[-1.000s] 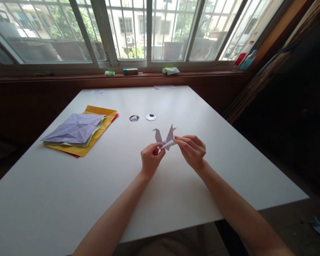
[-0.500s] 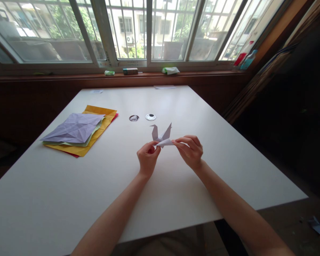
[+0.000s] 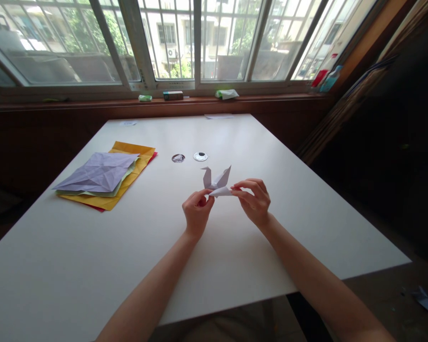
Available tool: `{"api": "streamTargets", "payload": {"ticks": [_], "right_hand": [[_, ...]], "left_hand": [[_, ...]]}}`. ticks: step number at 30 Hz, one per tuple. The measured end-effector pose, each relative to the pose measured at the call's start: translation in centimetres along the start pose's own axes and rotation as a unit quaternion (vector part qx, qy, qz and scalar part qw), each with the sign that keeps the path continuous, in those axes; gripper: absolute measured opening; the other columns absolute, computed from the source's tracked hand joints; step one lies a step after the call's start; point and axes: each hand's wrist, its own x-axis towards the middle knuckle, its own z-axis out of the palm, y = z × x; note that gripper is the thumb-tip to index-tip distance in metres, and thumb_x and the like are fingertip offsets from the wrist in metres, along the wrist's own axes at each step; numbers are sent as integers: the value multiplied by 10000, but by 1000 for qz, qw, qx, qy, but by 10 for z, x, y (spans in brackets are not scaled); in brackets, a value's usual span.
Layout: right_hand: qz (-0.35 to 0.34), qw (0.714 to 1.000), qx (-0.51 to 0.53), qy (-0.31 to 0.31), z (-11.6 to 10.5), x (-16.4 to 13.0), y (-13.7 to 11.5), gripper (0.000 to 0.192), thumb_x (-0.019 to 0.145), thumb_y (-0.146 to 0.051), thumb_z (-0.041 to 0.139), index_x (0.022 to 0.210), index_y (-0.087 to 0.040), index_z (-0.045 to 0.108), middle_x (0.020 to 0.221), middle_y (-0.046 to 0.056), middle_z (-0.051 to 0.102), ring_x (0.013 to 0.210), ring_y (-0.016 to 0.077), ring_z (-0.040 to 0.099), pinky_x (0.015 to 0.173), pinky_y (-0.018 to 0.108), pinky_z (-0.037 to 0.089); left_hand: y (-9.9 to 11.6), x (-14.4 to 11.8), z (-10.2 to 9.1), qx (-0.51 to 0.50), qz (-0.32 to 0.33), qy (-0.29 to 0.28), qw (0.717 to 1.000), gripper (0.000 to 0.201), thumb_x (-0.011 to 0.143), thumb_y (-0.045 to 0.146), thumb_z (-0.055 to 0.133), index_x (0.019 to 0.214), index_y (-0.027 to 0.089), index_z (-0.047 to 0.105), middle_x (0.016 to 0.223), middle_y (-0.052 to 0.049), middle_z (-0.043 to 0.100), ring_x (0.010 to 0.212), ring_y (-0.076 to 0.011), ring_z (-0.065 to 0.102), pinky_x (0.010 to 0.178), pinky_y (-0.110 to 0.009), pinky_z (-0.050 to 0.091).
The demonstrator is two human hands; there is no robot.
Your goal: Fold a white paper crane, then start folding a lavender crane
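A pale lilac origami crane (image 3: 221,182) is held just above the white table, its bent head pointing up at the left and its pointed tail up at the right. My left hand (image 3: 197,209) pinches the crane's near wing at its left end between thumb and curled fingers. At the wing's right tip, my right hand (image 3: 253,199) has its thumb and fingertips closed on the paper, with the other fingers bent above. The far side of the crane is partly hidden behind the near wing.
On the white table (image 3: 135,266), a stack of creased paper lies left: a lilac sheet (image 3: 100,171) over green, a yellow sheet (image 3: 123,192) and red. Two round holes, one with a silver cover (image 3: 200,156), sit beyond the crane. Small packets (image 3: 227,94) rest on the windowsill.
Both hands keep their grip on the crane and have hardly moved. The crane's tail leans slightly further right, and the whole view has shifted a little.
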Motion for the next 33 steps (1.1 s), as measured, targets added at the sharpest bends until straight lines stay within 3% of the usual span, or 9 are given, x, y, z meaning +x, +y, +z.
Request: {"api": "streamTargets", "payload": {"ticks": [4, 7, 10, 15, 21, 25, 33], "right_hand": [[45, 999, 21, 12, 1, 0, 0, 236, 790, -106, 581, 718, -316, 662, 792, 5, 632, 771, 157, 564, 632, 303, 510], [108, 993, 37, 37, 1, 2, 2, 196, 818, -126, 544, 832, -282, 661, 814, 32, 601, 780, 161, 564, 638, 312, 502], [166, 983, 73, 4, 2, 6, 3, 158, 837, -166, 528, 932, -228, 638, 831, 39, 612, 731, 146, 585, 608, 291, 501], [215, 966, 125, -64, 6, 8, 2, 69, 784, -245, 611, 752, -188, 635, 721, 4, 620, 612, 114, 573, 541, 246, 480], [267, 959, 87, -26, 5, 7, 17, 87, 767, -256, 622, 711, -195, 646, 730, 2, 618, 629, 118, 554, 550, 248, 456], [314, 948, 38, 19, -11, 9, 62, 97, 750, -288, 624, 742, -198, 659, 778, 10, 635, 727, 149, 588, 613, 268, 477], [453, 886, -84, 51, -88, 4, 209, 74, 687, -156, 619, 742, -132, 662, 720, 52, 658, 714, 190, 616, 716, 352, 489]], "left_hand": [[-1, 2, -1, 3, 1, 11, 1000, 72, 718, 166, 600, 713, 177, 671, 495, 63, 431, 443, -60, 368, 460, -180, 328], [-1, 2, -2, 4, 10, 11, 1000, 79, 724, 159, 595, 715, 176, 671, 498, 62, 431, 447, -62, 369, 459, -183, 322], [-2, 1, -1, 1, 29, -7, 1000, 80, 717, 150, 600, 718, 179, 674, 507, 59, 436, 454, -64, 376, 467, -185, 327], [-3, -2, 1, -5, 61, -48, 997, 96, 728, 138, 585, 749, 197, 658, 519, 67, 402, 471, -65, 375, 500, -182, 342], [-2, -3, 2, -15, 58, -79, 995, 319, 720, 179, 589, 1020, 196, 483, 631, 63, 440, 552, -84, 435, 553, -192, 387], [-2, -3, 1, -25, 27, -84, 996, 243, 769, 148, 487, 998, 202, 427, 669, 50, 453, 562, -86, 448, 552, -192, 395], [-5, 1, 6, -15, -58, -78, 995, 155, 822, 171, 433, 974, 195, 453, 674, 39, 479, 567, -94, 474, 546, -202, 401]]}}
